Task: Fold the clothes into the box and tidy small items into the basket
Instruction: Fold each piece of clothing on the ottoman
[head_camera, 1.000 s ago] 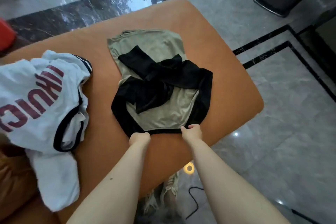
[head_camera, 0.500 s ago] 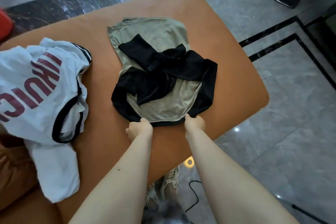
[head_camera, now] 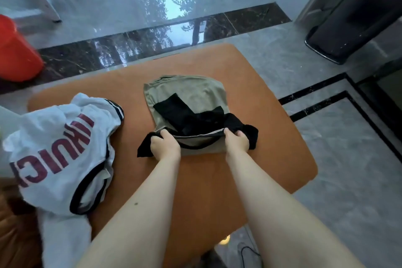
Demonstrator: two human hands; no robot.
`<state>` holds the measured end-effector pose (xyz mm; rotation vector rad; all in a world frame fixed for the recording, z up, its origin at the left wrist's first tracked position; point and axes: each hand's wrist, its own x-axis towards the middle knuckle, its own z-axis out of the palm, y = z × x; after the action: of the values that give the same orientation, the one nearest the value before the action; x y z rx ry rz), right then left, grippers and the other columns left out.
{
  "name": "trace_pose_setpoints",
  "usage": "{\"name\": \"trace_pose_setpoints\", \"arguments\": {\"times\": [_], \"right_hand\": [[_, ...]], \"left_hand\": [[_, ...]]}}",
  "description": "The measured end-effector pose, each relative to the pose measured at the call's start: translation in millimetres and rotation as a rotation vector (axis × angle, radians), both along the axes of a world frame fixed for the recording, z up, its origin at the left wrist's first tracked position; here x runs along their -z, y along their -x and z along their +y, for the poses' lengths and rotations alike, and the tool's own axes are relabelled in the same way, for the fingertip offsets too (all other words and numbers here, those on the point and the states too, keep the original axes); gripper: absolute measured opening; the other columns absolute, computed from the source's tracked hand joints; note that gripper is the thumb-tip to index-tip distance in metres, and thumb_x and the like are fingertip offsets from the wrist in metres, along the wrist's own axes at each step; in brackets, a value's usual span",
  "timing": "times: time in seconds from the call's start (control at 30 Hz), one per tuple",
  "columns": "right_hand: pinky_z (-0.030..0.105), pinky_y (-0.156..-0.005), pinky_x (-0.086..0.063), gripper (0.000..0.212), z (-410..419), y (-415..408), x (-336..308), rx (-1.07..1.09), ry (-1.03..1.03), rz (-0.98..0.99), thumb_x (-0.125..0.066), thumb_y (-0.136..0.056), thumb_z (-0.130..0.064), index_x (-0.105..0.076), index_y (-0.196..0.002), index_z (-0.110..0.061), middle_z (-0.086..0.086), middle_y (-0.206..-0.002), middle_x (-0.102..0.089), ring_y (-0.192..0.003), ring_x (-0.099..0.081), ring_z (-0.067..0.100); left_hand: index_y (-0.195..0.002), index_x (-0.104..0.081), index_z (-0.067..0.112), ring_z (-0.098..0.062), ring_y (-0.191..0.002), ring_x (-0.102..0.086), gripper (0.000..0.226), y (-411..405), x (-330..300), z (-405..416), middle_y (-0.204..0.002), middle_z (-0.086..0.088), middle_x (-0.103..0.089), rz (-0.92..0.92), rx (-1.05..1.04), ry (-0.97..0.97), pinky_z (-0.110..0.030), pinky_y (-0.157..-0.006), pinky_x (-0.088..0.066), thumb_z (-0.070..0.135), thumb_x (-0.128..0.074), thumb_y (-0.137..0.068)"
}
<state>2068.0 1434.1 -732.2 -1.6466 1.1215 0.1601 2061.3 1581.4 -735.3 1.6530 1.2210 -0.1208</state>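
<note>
1. An olive and black garment is lying near the middle of the orange padded surface, its long axis running from the near edge toward the far edge, with the rounded olive end pointing at the far edge.
2. The left hand is gripping the garment's near hem at the left, fingers curled around the fabric and lifting it.
3. The right hand is gripping the same hem at the right, fingers curled over the fold.
4. Black sleeves are lying crossed on the olive body.
5. A white jersey with red lettering is lying crumpled at the left edge, hanging over the near-left corner.
6. An orange-red bucket is standing on the floor beyond the far-left corner.
</note>
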Motion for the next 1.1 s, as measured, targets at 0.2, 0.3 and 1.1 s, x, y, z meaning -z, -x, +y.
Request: {"name": "trace_pose_setpoints", "arguments": {"times": [0.2,0.3,1.1], "right_hand": [[0.028,-0.090,-0.041,0.039,21.1,-102.7,-24.6,0.024,-0.127,-0.094,-0.062,-0.089,-0.023,-0.058,-0.125,-0.007,0.008,-0.124,-0.061,-0.105,-0.056,0.022],[0.028,-0.095,-0.042,0.042,21.2,-159.3,-32.9,-0.076,-0.125,-0.196,-0.060,-0.091,-0.021,-0.055,-0.131,-0.008,0.007,-0.132,-0.057,-0.123,-0.052,0.023],[0.046,-0.099,-0.047,0.049,-0.2,-146.3,66.5,0.270,-0.462,0.327,-0.048,-0.097,-0.035,-0.040,-0.136,-0.007,0.013,-0.135,-0.052,-0.120,-0.055,0.031]], "left_hand": [[-0.122,-0.047,-0.007,-0.035,-0.113,-0.052,0.042,-82.9,-23.2,8.5,-0.126,-0.022,-0.053,-0.100,-0.044,-0.054,-0.035,-0.089,-0.038,0.025,-0.032,-0.099],[-0.125,-0.045,-0.002,-0.032,-0.115,-0.051,0.039,-139.3,-34.0,12.7,-0.125,-0.018,-0.053,-0.205,-0.086,-0.065,-0.030,-0.083,-0.035,0.024,-0.035,-0.098],[-0.127,-0.049,0.002,-0.033,-0.112,-0.058,0.055,-126.7,86.7,-8.8,-0.129,-0.014,-0.054,0.089,-0.599,0.299,-0.045,-0.096,-0.050,0.038,-0.059,-0.087]]}}
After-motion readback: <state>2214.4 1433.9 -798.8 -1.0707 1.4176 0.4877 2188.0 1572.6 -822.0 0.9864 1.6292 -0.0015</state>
